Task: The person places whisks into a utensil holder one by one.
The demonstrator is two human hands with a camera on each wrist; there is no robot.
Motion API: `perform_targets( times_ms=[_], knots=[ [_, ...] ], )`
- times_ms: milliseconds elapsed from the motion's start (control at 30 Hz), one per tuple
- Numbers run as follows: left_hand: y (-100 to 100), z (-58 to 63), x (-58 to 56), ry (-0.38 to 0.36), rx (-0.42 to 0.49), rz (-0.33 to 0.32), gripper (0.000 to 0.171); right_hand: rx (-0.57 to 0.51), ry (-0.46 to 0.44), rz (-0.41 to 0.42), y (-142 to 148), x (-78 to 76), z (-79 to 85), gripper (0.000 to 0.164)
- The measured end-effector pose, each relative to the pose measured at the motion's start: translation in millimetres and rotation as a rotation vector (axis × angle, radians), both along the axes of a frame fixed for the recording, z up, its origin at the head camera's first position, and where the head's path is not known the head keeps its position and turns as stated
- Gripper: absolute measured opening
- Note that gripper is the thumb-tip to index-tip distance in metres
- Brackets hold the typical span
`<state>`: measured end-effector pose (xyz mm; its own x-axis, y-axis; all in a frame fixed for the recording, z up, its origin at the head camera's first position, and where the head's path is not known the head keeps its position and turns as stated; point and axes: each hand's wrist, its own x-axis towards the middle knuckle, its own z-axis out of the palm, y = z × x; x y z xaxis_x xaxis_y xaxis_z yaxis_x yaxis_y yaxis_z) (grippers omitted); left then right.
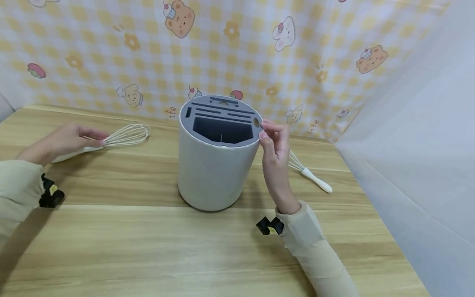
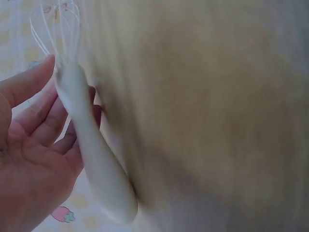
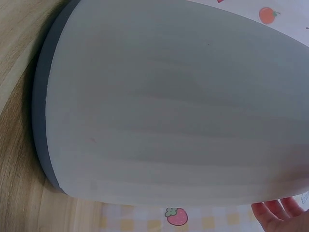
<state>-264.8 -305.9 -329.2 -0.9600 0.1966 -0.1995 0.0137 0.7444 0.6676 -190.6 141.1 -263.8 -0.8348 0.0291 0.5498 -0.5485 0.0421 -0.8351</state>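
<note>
A white whisk [image 1: 126,135] with a smooth handle [image 2: 96,154] lies in my left hand [image 1: 79,142], at the left of the table. Thumb and fingers hold it where the handle meets the wires. In the middle stands a round white knife block [image 1: 215,173] with a grey slotted top [image 1: 222,111]. My right hand [image 1: 276,159] grips its right rim, thumb toward me and fingers farther round. The right wrist view shows fingertips [image 3: 275,209] on the block's wall. A smaller white whisk [image 1: 313,178] lies on the table behind my right hand, its wire end partly hidden.
The wooden table [image 1: 148,247] carries everything. A yellow checked cloth [image 1: 237,49] with bear and strawberry prints hangs along its back edge. White sheeting [image 1: 415,144] closes off the right side. A black wrist mount [image 1: 51,192] sits at my left sleeve, another [image 1: 270,226] at my right.
</note>
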Motion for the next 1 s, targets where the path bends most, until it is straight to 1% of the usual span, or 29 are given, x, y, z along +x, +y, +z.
perform_targets(
  times_ms=[167, 300, 500, 600, 667, 767, 800, 867, 967, 1000],
  knots=[
    [-4.3, -4.9, -0.4, -0.047, 0.049, -0.008, 0.068, 0.003, 0.005, -0.003, 0.1, 0.2, 0.7, 0.021],
    [-5.2, -5.8, -1.8, -0.069, 0.054, -0.016, 0.07, 0.001, 0.008, 0.001, 0.2, 0.2, 0.9, 0.021],
    [-4.0, -5.8, -1.3, -0.068, 0.043, -0.024, 0.072, 0.008, -0.001, 0.001, 0.2, -0.3, 0.8, 0.022],
    [-3.2, -4.3, 0.2, -0.073, 0.041, -0.014, 0.073, 0.016, -0.005, -0.002, -0.2, -0.2, 0.7, 0.022],
    [-1.4, -2.1, 1.2, -0.064, 0.058, -0.008, 0.071, 0.017, -0.005, -0.002, -0.5, 0.2, 0.8, 0.023],
    [3.8, 5.8, 2.1, -0.038, 0.108, 0.018, 0.066, 0.018, -0.005, -0.001, -0.7, 0.5, 0.8, 0.023],
    [6.4, 9.5, 1.9, -0.026, 0.135, 0.03, 0.062, 0.019, -0.005, -0.002, -0.6, 0.5, 0.7, 0.023],
    [13.5, 19.0, 1.6, 0.002, 0.208, 0.059, 0.047, 0.017, -0.005, -0.001, -0.6, 0.7, 0.7, 0.023],
    [28.5, 36.9, 1.2, 0.05, 0.349, 0.115, 0.022, 0.019, -0.006, -0.008, -0.8, 1.2, 0.9, 0.023],
    [35.1, 43.9, 1.6, 0.064, 0.422, 0.13, 0.021, 0.019, -0.007, -0.009, -0.9, 1.2, 0.9, 0.023]
  ],
)
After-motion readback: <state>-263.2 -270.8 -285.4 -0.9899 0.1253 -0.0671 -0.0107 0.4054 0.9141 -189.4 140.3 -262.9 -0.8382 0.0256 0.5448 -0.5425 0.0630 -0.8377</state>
